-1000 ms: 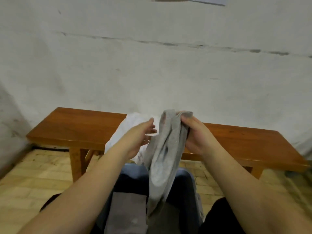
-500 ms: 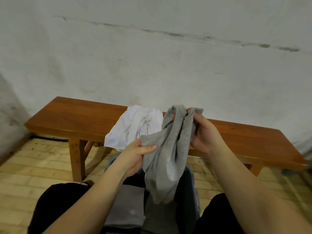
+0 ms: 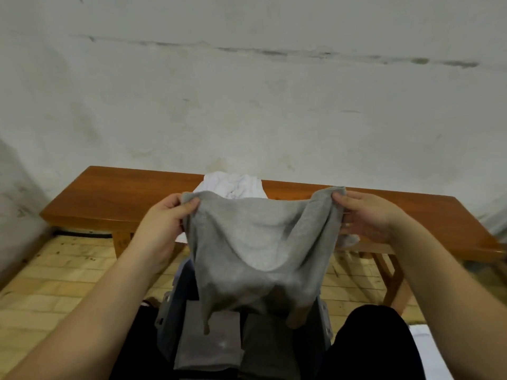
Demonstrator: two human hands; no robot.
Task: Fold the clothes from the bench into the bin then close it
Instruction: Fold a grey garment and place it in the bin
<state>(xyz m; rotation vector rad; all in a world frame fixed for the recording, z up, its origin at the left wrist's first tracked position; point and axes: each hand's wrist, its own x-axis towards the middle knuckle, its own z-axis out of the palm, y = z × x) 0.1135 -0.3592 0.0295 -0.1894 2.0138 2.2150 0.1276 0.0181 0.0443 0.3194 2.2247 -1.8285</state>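
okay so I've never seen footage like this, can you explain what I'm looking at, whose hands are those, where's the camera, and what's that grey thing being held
There is no machine here: a person works with bare hands, and the one camera sits on their head, looking forward and down. The left hand and the right hand each pinch a top corner of a grey garment, holding it spread out in the air. Below it, between the person's knees, is an open bin with folded dark clothes inside. Behind stands a wooden bench against a pale wall, with a crumpled white garment lying on it, not yet folded.
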